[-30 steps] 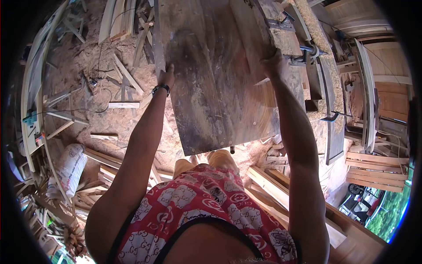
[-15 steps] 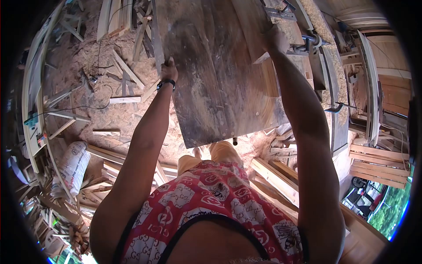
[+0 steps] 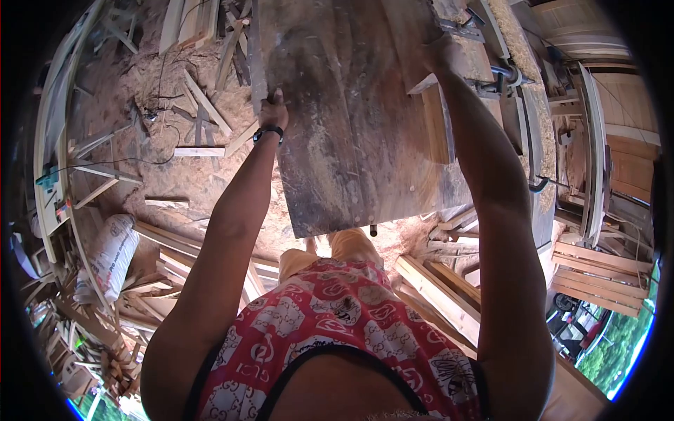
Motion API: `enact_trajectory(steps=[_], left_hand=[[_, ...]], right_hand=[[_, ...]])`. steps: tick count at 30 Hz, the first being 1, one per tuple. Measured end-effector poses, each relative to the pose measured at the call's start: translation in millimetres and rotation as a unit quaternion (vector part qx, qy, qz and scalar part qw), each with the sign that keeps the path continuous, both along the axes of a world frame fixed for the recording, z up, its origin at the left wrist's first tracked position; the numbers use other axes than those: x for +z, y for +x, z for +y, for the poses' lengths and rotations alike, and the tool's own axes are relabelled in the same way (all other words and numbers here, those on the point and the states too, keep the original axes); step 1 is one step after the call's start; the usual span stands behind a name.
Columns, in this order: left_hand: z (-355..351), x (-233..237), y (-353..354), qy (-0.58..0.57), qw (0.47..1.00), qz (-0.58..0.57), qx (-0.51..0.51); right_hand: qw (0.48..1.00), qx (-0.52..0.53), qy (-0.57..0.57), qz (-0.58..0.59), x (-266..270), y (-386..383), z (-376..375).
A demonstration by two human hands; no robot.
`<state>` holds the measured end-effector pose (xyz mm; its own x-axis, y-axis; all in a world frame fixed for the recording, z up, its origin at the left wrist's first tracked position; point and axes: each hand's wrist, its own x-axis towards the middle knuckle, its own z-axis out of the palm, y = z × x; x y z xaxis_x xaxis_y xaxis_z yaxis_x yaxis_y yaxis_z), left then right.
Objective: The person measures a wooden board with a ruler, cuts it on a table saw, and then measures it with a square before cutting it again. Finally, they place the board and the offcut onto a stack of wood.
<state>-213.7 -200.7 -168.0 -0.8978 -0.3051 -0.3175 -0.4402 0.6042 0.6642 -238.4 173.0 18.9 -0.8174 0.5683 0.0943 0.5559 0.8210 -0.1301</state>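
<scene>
A large, dark, stained wooden board [image 3: 337, 154] lies in front of my body. My left hand [image 3: 274, 111], with a black watch on the wrist, grips the board's left edge, thumb on top. On the right part of the board rests a wooden plank [image 3: 400, 49] with a pale cut end. My right hand [image 3: 444, 56] is closed at the plank's right edge; its fingers are dark and smeared. Just below the plank's end, a lighter wood block [image 3: 438, 126] sits by my right forearm.
Clamps [image 3: 509, 72] and a sawdust-strewn beam [image 3: 537, 105] stand to the right. Offcuts [image 3: 207, 104] and a cable lie on the sawdust floor at left. A white sack [image 3: 112, 256] leans at lower left. Timber lengths [image 3: 439, 298] lie near my legs.
My right hand and the plank's end have shifted slightly forward, away from me. The left hand keeps its hold on the board edge. The whole view has shifted slightly.
</scene>
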Motion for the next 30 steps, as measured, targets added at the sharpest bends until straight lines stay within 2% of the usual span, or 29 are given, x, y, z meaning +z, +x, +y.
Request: enact_trajectory(steps=[3,13,20,25,29,30], left_hand=[[0,-3,0,0.002,1.000,0.003,0.003],[-3,1,2,0.009,1.000,-0.012,0.000],[2,8,3,0.007,1.000,-0.016,0.017],[4,4,1,0.018,0.999,0.008,0.042],[10,19,-2,0.001,0.997,-0.054,0.052],[9,18,-1,-0.018,0.996,-0.080,0.046]], right_hand=[[0.999,-0.007,-0.047,-0.024,4,-9,0],[1.000,0.020,-0.018,-0.006,8,-49,2],[1.000,0.019,-0.020,-0.008,9,-119,6],[0.993,0.083,-0.081,0.018,-67,-253,61],[0.982,0.117,-0.135,0.060,-155,-404,133],[0.991,0.097,-0.057,0.078,-162,-432,141]])
